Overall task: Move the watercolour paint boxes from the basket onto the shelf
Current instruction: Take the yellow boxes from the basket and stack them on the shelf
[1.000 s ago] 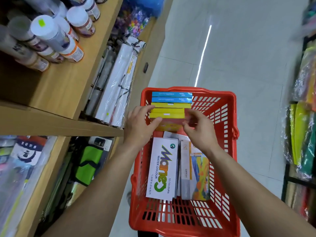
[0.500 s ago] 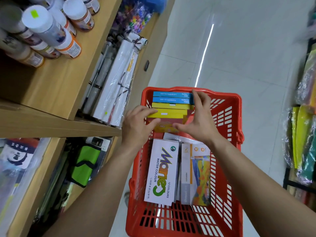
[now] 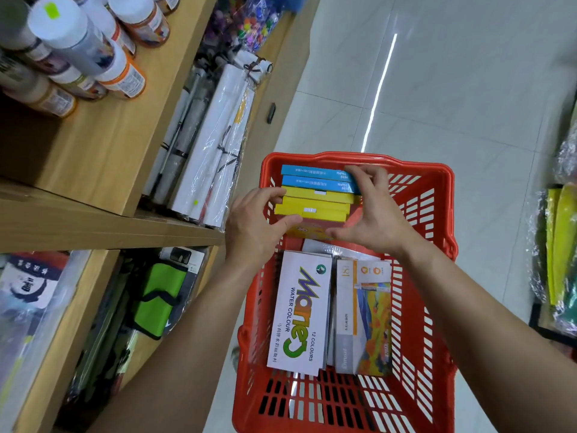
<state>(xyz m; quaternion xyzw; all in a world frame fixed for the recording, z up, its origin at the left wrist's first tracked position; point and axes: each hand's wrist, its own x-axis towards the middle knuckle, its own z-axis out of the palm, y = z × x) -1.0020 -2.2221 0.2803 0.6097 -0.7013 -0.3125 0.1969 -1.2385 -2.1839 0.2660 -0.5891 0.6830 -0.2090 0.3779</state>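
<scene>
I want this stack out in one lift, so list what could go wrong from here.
The left hand and right hand pinch the stack of paint boxes only at its ends; middle boxes may slip back into the basket. The front yellow box sits shifted left, so the right hand might miss it.

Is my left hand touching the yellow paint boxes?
Touching. Head view: left hand fingers and thumb wrap the left ends of the yellow cardboard paint boxes.
</scene>
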